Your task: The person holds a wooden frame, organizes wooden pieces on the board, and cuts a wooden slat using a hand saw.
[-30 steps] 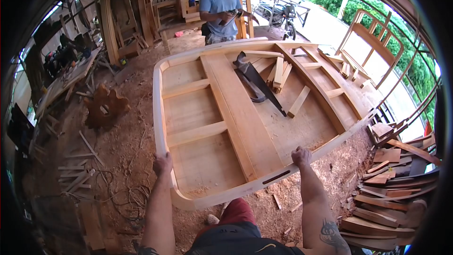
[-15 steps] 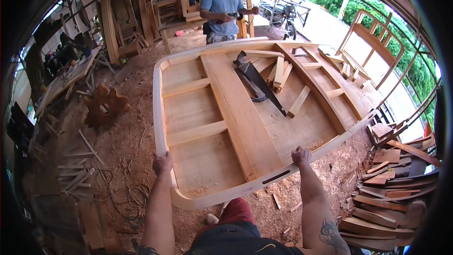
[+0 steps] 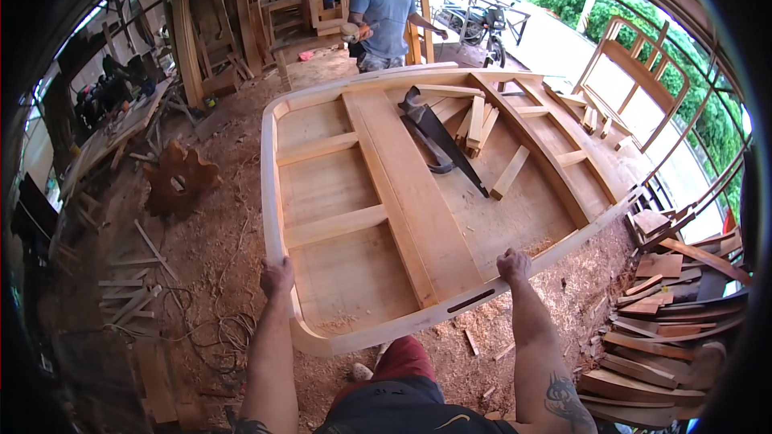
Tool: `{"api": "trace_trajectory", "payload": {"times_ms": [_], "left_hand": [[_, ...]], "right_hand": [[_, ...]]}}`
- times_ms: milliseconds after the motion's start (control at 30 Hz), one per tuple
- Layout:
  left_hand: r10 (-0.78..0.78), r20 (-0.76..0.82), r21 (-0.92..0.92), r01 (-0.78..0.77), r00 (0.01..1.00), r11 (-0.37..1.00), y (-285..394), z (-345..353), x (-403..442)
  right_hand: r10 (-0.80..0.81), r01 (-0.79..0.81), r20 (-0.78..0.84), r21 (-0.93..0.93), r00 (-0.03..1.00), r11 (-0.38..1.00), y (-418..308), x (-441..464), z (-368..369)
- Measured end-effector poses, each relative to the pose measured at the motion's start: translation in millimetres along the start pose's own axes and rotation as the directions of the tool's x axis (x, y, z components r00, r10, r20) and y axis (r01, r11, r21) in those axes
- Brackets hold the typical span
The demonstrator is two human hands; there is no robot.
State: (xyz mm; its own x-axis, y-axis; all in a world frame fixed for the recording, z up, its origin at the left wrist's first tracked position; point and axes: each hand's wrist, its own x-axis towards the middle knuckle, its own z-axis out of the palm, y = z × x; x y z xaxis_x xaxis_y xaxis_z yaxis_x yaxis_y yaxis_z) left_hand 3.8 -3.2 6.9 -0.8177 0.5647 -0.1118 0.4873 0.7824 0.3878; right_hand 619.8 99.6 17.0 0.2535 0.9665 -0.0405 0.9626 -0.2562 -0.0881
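Observation:
A large pale wooden frame [image 3: 271, 185] with rounded corners and crosspieces lies in front of me, its panelled inside facing up. My left hand [image 3: 277, 276] is closed around its left rim close to the near corner. On the near rim, right of a narrow slot [image 3: 470, 300], my right hand [image 3: 513, 266] is wrapped over the wood. A handsaw [image 3: 458, 153] rests inside the frame, beyond both hands. Several short wood blocks [image 3: 510, 173] lie beside the saw. Wood shavings [image 3: 342, 323] are scattered in the near left compartment. What supports the frame is hidden.
Across the frame stands a person [image 3: 386, 12] with an object in one hand. Stacked timber offcuts [image 3: 643, 370] lie at the lower right. A jagged wooden slab [image 3: 178, 181] and a loose cord [image 3: 217, 329] are on the shaving-covered floor at left. A motorcycle [image 3: 485, 28] stands behind.
The person across the frame has raised the hand with the object and lowered the other arm, shifting slightly right. My hands and the frame have not visibly moved.

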Motion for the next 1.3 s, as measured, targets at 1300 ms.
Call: {"api": "trace_trajectory", "payload": {"times_ms": [1300], "left_hand": [[0.016, -0.010, -0.025, -0.016, 1.000, 1.000, -5.2, 8.6, 5.9]], "right_hand": [[0.011, -0.010, -0.026, 0.031, 1.000, 0.999, -0.2, 0.4, -0.3]]}}
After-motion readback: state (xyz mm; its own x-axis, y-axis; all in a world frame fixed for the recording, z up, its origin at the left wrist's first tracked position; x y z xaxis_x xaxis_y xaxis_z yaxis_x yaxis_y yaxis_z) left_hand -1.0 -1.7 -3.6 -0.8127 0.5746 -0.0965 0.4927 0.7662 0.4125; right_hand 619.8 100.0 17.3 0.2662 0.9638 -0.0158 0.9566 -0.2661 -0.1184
